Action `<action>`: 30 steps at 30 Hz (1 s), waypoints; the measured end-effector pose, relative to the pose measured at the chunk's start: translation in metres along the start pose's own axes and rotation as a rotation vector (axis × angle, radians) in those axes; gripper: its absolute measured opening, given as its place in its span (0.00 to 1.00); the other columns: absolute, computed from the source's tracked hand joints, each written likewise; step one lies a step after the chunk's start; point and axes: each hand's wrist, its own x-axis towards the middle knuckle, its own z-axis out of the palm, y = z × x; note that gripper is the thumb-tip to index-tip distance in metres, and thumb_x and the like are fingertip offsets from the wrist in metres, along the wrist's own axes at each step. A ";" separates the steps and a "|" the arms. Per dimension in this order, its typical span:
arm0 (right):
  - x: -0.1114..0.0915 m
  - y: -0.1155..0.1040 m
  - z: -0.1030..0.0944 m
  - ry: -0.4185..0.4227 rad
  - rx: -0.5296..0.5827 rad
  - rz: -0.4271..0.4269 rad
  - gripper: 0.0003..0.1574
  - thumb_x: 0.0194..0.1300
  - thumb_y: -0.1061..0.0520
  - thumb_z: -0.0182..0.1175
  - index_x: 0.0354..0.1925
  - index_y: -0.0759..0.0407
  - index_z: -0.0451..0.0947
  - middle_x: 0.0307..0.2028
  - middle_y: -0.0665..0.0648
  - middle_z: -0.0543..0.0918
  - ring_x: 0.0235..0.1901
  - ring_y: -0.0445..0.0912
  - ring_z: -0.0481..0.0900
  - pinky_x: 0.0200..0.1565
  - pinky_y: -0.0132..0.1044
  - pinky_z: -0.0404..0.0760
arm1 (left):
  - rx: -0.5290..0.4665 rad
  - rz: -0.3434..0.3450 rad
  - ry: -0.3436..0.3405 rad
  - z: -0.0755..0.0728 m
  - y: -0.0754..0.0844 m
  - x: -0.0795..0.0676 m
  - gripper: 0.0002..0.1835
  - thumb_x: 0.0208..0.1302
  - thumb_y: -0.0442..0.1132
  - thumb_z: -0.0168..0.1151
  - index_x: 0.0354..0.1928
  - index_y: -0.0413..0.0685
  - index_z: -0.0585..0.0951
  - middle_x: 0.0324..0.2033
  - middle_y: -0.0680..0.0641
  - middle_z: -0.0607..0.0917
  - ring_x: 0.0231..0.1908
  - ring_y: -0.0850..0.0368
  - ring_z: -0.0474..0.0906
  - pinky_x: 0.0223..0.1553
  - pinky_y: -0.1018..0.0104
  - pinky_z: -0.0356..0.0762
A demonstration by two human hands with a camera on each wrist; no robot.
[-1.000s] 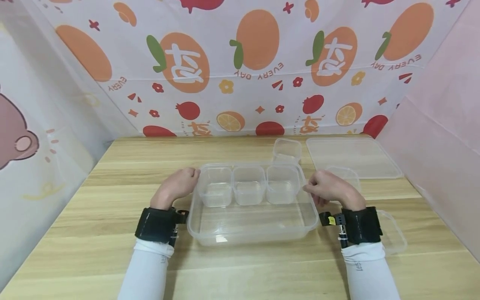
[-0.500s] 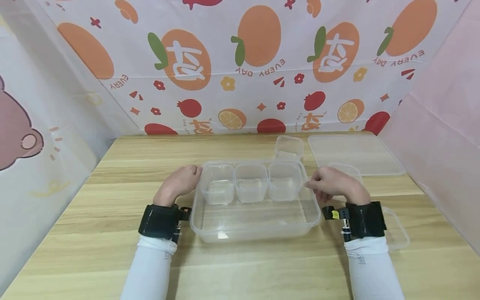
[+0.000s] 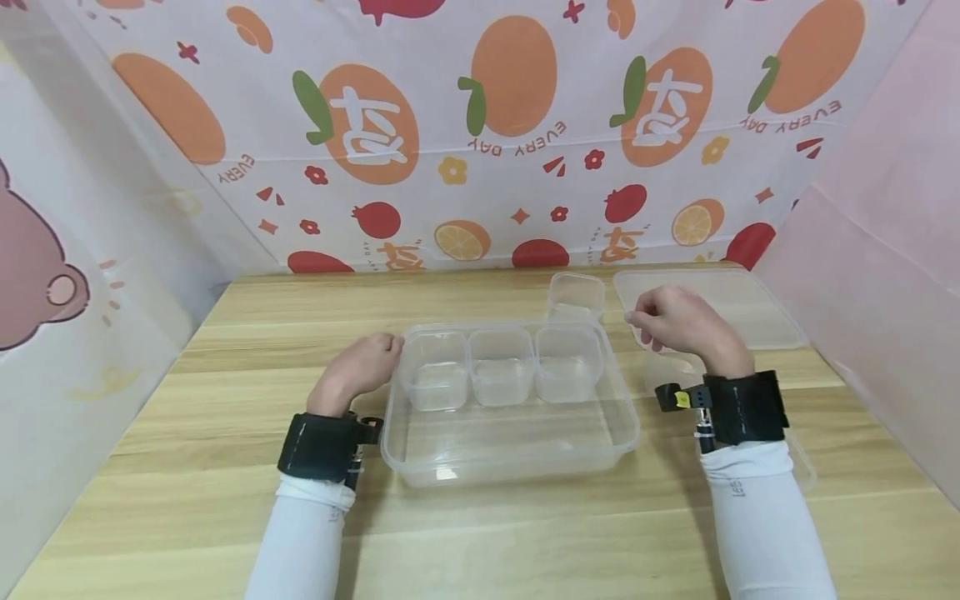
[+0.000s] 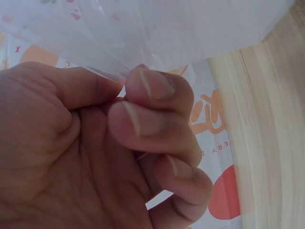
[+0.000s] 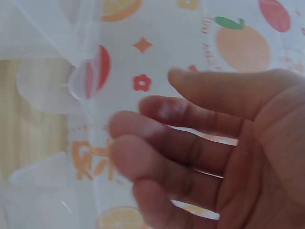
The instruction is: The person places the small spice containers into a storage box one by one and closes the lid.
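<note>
A large clear plastic food container (image 3: 517,468) stands on the table. Along its back side sit three small clear boxes (image 3: 501,390) in a row. My left hand (image 3: 362,367) pinches the large container's left rim near its back corner. In the left wrist view the thumb and index fingertip (image 4: 155,86) meet at the edge of the clear plastic. My right hand (image 3: 682,323) hovers to the right of the container, apart from it, its fingers loosely bent. Nothing lies between thumb and fingers in the right wrist view.
Another small clear box (image 3: 576,292) stands behind the container's back right corner. A large flat clear lid (image 3: 750,308) lies at the back right, partly behind my right hand. Smaller clear lids, one below the right hand (image 3: 670,368) and one beside the right forearm (image 3: 804,471), lie on the table.
My right hand has let go of the container's right rim and moved up and to the right, away from it. The left hand keeps its grip; the container has hardly moved.
</note>
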 end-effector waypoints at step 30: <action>0.067 0.011 0.034 0.076 -0.025 0.177 0.22 0.76 0.58 0.52 0.27 0.68 0.80 0.16 0.56 0.78 0.15 0.45 0.78 0.24 0.33 0.72 | -0.031 -0.035 -0.011 0.002 0.001 0.000 0.24 0.82 0.42 0.32 0.47 0.35 0.78 0.26 0.45 0.72 0.27 0.52 0.68 0.29 0.60 0.64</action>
